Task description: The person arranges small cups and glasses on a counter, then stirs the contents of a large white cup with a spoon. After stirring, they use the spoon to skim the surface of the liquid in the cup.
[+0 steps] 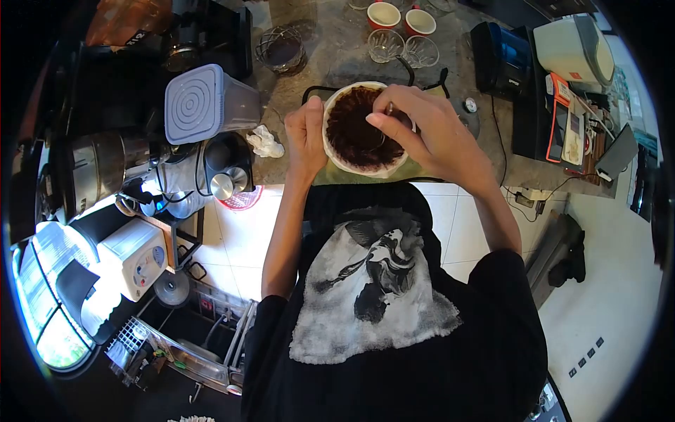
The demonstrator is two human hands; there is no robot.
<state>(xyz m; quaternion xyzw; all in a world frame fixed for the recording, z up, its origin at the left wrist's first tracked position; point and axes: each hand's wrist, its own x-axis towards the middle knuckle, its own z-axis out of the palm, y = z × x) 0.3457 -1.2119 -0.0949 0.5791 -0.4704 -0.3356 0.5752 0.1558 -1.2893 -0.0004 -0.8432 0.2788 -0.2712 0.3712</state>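
Observation:
A round white coffee filter or bowl [371, 171] with dark brown grounds [349, 126] inside sits at the counter's front edge. My left hand [306, 137] grips its left rim, with the thumb on top. Over its right side is my right hand [429, 130], thumb and forefinger pinched around a small shiny utensil [391, 109] that reaches into the grounds. Most of the utensil is hidden by my fingers. Greenish cloth [337, 174] shows beneath the bowl.
A lidded plastic container [239, 103], a crumpled tissue [265, 142] and a wire-wrapped glass [281, 50] stand to the left. Red cups [384, 15] and clear glasses [422, 51] are behind. Rightward are a small dial [470, 105], a black printer [500, 60] and cables.

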